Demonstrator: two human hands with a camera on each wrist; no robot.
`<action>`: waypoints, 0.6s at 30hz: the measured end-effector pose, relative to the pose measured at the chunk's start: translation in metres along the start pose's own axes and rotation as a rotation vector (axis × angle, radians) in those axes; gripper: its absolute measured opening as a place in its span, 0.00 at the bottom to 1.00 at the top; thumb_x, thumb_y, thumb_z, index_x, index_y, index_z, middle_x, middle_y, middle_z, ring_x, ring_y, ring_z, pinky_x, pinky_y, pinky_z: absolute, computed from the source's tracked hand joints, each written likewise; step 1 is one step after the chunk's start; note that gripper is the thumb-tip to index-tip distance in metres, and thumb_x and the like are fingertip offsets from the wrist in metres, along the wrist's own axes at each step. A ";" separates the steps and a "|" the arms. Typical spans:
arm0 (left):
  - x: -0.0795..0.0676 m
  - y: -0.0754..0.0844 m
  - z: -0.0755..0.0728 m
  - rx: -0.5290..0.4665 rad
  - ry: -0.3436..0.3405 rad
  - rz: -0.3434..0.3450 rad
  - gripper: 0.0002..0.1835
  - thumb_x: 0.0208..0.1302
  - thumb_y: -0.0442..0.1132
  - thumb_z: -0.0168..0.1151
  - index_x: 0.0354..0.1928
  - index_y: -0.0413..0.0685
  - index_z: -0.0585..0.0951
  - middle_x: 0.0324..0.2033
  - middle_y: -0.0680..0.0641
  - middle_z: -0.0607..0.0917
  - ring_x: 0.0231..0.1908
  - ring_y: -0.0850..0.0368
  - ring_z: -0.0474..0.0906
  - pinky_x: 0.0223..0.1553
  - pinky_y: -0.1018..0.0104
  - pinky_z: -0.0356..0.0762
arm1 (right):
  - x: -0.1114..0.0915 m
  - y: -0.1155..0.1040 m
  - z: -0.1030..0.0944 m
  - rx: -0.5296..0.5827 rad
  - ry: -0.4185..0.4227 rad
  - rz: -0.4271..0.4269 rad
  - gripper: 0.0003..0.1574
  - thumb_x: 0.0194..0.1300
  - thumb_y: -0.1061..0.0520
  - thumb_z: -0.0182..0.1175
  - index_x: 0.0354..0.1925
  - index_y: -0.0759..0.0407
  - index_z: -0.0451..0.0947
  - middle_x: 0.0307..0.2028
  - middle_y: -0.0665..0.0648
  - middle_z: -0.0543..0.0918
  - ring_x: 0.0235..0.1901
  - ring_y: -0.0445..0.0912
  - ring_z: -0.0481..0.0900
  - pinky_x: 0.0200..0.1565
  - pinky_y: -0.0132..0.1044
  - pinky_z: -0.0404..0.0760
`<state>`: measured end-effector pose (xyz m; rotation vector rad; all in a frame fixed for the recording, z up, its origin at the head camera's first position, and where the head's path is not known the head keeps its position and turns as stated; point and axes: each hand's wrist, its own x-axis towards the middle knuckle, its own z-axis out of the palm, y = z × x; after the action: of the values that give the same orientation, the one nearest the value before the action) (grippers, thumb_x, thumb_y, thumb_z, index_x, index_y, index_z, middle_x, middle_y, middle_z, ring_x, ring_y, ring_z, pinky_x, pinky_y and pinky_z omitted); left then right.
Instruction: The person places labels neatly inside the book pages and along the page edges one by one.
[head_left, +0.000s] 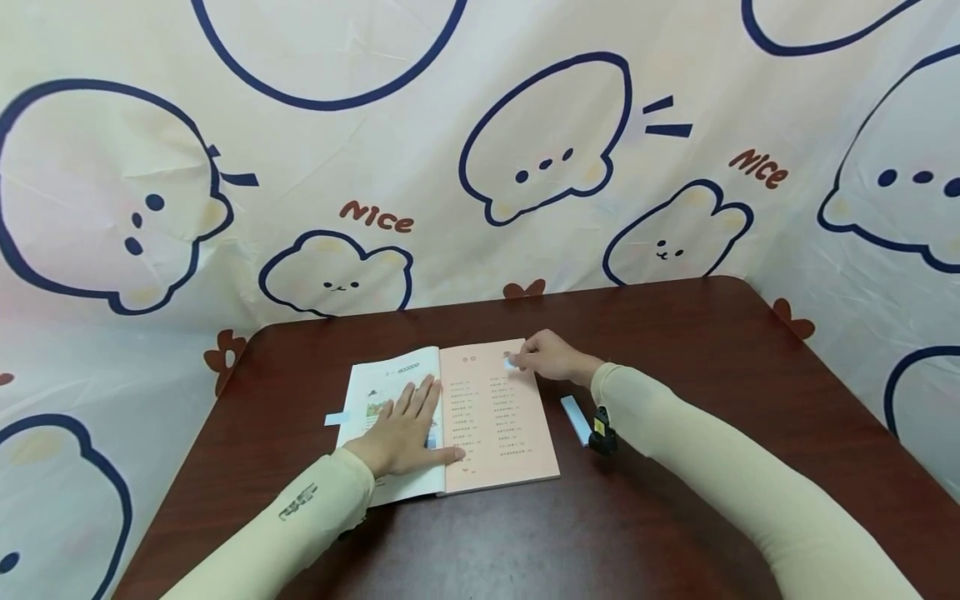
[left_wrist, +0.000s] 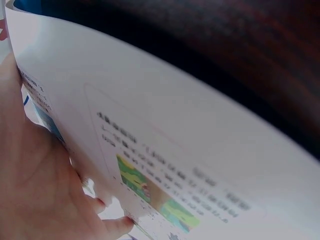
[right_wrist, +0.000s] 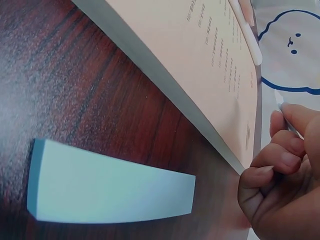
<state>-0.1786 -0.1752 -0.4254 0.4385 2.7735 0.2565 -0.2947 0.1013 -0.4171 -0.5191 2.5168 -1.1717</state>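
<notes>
An open book [head_left: 480, 408] lies on the table, with a white illustrated left page and a peach right page of printed lines. My left hand [head_left: 405, 437] rests flat across the left page, fingers spread, its thumb reaching over the fold onto the peach page. At that page's top right corner, my right hand [head_left: 557, 357] pinches a small light-blue sticky note [head_left: 512, 363] between thumb and forefinger. The other fingers are curled in the right wrist view. Right of the book lies a light-blue sticky note pad [head_left: 576, 420], below the right wrist.
A light-blue tab [head_left: 335, 419] sticks out from the book's left edge. The dark wooden table [head_left: 480, 550] extends around the book. Behind it hangs a pale cloth [head_left: 435, 158] printed with cartoon outlines. A black wrist device [head_left: 602, 432] sits on the right sleeve, close to the pad.
</notes>
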 end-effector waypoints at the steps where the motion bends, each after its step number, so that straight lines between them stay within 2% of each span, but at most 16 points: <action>1: 0.000 0.000 0.000 -0.002 0.000 -0.002 0.63 0.61 0.78 0.52 0.81 0.43 0.39 0.82 0.43 0.38 0.81 0.36 0.36 0.76 0.32 0.43 | 0.001 0.000 0.001 -0.001 -0.002 0.000 0.24 0.75 0.51 0.58 0.27 0.66 0.83 0.11 0.46 0.60 0.14 0.41 0.53 0.20 0.33 0.55; 10: 0.000 0.000 0.000 0.006 0.004 0.004 0.64 0.61 0.79 0.51 0.81 0.43 0.39 0.82 0.42 0.38 0.81 0.36 0.37 0.76 0.32 0.44 | 0.004 0.000 0.004 -0.021 0.000 0.064 0.25 0.73 0.48 0.60 0.22 0.62 0.80 0.12 0.46 0.61 0.14 0.40 0.54 0.19 0.31 0.54; 18: -0.001 0.001 -0.001 0.000 0.007 0.006 0.63 0.62 0.77 0.53 0.81 0.42 0.40 0.82 0.41 0.39 0.80 0.35 0.37 0.75 0.31 0.45 | 0.004 -0.004 0.005 -0.025 0.002 0.081 0.28 0.73 0.49 0.60 0.19 0.62 0.77 0.12 0.47 0.62 0.16 0.41 0.56 0.21 0.31 0.55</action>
<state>-0.1781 -0.1745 -0.4246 0.4467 2.7799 0.2596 -0.2955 0.0935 -0.4182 -0.4187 2.5317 -1.1138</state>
